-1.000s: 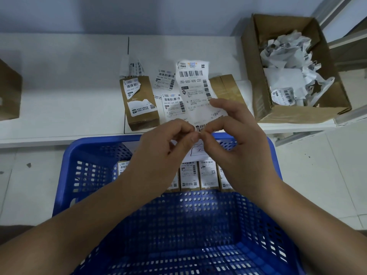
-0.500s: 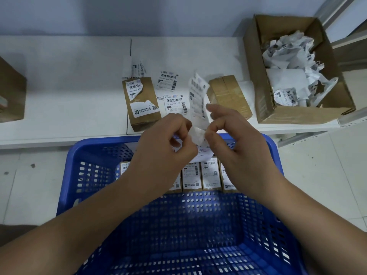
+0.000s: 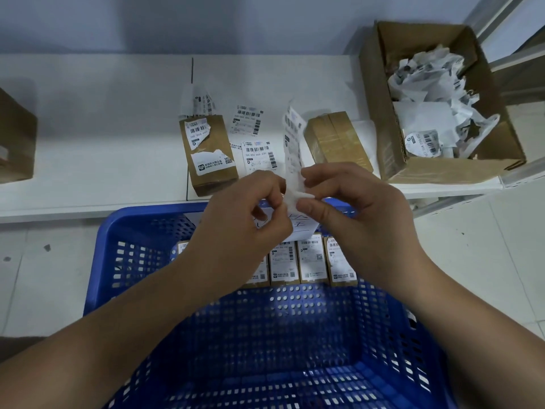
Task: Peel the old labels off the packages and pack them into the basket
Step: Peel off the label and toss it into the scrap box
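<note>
Both left hand (image 3: 250,208) and right hand (image 3: 351,202) pinching the near end of a label (image 3: 292,143) above the basket (image 3: 97,261), long axis running far, toward the tabletop (image 3: 88,128).

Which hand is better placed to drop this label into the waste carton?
Probably the right hand: it already pinches the label, and the waste carton sits on its side.

- Basket (image 3: 138,228): blue, walls pierced with a grid of small holes.
- Packages (image 3: 312,262): brown, white labels with black barcodes.
- Table (image 3: 94,122): white.
- Cardboard box (image 3: 380,113): brown, crumpled white paper (image 3: 424,93) inside.
</note>
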Demonstrator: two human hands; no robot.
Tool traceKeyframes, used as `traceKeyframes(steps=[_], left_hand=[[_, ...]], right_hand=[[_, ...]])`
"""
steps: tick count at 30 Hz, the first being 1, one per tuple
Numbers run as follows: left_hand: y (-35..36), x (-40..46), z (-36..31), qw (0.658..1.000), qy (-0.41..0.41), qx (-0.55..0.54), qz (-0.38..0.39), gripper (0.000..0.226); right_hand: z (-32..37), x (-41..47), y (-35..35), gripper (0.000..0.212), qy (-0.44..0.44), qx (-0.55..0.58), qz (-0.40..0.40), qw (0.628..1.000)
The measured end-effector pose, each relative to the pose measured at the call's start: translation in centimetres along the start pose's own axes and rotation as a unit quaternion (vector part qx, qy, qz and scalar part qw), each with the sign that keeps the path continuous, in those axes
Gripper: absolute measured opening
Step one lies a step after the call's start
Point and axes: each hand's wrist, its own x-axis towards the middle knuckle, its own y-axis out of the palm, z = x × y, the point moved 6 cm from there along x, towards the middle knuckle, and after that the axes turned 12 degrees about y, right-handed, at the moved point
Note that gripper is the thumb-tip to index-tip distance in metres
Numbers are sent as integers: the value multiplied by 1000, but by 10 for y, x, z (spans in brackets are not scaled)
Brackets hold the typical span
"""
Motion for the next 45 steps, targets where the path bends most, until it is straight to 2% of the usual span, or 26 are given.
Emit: traceKeyframes(steps=[3,6,12,16,18,20,23,26,28,32,35,38,42,45], left_hand=[[-7,2,-2,999,9,25,-17,23],[-11,2,-1,999,13,23,-26,13],[-10,2,1,999,0,0,-41,12],[-7,-1,6,997,-31,-53,-43,24],[-6,0,4,998,-26,-55,-30,30],[-6,1,1,1000,2,-16,-5,24],[-8,4,-5,999,31,33,22,30],[-7,3,-1,1000,-4,-7,15,7],[-10,2,3,999,-35,-34,-12,23],[-10,3,7,1000,-27,-13,5,24],[-10,4,10,999,-3,26,41,30],[-12,6,11,997,31,55,52,35],[-11,5,15,991,54,103,59,23],[-10,4,17,989,62,119,68,20]], right_hand=[[-1,1,2,5,31,25,22,999],[-3,1,3,8,76,63,40,994],[-9,4,-2,10,143,105,20,984],[-13,4,2,14,164,90,21,982],[-12,5,1,13,158,79,15,984],[-10,6,1,12,140,51,7,989],[-4,4,1,10,98,-6,-7,995],[5,0,3,5,38,-67,-21,997],[8,-1,3,6,9,-94,-32,995],[8,-2,5,8,-16,-114,-39,993],[4,-1,5,6,12,-88,-26,996],[0,4,7,7,70,-39,34,996],[-9,7,4,12,116,-28,64,991],[-8,5,3,9,105,-26,61,992]])
